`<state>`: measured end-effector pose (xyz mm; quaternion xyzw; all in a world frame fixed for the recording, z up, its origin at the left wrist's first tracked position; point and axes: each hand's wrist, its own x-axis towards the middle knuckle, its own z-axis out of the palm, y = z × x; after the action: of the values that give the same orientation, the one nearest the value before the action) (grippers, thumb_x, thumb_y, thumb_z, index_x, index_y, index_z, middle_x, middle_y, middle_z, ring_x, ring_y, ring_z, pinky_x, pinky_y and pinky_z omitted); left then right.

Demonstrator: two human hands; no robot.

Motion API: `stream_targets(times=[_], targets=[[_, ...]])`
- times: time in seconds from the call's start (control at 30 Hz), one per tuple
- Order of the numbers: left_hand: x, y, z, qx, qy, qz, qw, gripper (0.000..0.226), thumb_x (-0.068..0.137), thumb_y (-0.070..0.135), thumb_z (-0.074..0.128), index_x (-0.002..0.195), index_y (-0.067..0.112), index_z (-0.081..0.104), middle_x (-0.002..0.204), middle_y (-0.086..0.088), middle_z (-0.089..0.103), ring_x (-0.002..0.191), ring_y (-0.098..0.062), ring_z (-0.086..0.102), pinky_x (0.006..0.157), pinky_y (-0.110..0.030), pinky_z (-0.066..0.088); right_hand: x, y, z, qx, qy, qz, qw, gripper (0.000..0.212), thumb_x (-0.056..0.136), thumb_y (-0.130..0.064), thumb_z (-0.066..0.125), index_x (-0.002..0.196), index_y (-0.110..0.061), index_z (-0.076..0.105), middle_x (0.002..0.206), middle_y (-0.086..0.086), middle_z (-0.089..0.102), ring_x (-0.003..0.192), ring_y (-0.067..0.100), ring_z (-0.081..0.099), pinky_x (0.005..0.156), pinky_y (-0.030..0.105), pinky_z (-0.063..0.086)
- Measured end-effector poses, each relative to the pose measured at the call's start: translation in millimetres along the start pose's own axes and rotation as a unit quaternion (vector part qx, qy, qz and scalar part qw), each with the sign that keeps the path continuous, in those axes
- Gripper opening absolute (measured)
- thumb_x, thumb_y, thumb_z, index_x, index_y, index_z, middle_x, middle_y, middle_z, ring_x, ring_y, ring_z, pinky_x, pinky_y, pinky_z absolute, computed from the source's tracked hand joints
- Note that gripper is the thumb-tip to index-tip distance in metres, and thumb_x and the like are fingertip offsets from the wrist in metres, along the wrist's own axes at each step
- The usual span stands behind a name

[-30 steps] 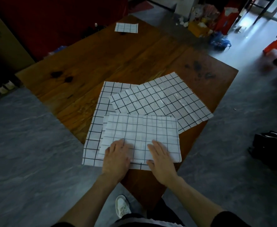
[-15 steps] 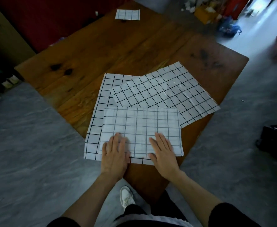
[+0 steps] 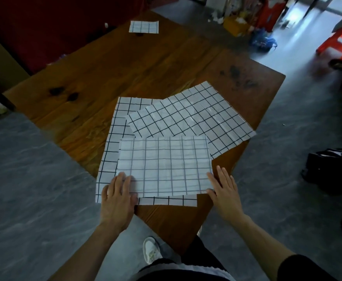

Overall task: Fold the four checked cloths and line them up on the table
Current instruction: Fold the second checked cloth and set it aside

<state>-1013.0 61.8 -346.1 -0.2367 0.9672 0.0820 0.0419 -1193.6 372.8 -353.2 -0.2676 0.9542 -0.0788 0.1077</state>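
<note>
Flat, open left hand (image 3: 119,196) and right hand (image 3: 224,192) at half-folded checked cloth (image 3: 164,166); best squaring edges before creasing again.

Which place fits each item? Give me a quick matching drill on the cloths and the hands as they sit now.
Things:
1. small folded cloth
2. top cloth
3. tilted cloth
4. right hand

Places:
A. under the left hand
B. far end of the table
C. at the top cloth's right corner
D. reaching past the table's right edge

Pairs: 1-B, 2-A, 3-D, 4-C
</note>
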Motion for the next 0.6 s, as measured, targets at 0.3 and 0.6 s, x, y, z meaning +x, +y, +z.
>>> stream_targets(times=[0.3,0.6], targets=[[-2.7,-34.2,-10.0,-0.003,-0.028,0.002,1.0,0.056,0.097,0.034,0.039,0.15,0.02,0.031,0.158,-0.01,0.026,0.143,-0.032,0.027,0.109,-0.056,0.034,-4.7,-4.5,-19.5,-0.006,-0.002,0.034,0.999,0.079,0.091,-0.017,0.065,0.155,-0.025,0.019,0.164,0.012,0.008,0.151,0.027,0.001,0.12,0.047,0.017],[11.3,-33.7,-27.6,-0.019,-0.022,0.109,0.994,0.056,0.063,0.017,0.082,0.117,0.018,0.065,0.124,-0.002,0.061,0.113,-0.028,0.057,0.088,-0.045,0.05,0.3,-73.8,-19.8,0.079,0.008,-0.103,0.992,0.045,0.097,-0.011,0.049,0.142,-0.018,0.046,0.155,0.005,0.034,0.148,0.02,0.019,0.12,0.032,0.008]])
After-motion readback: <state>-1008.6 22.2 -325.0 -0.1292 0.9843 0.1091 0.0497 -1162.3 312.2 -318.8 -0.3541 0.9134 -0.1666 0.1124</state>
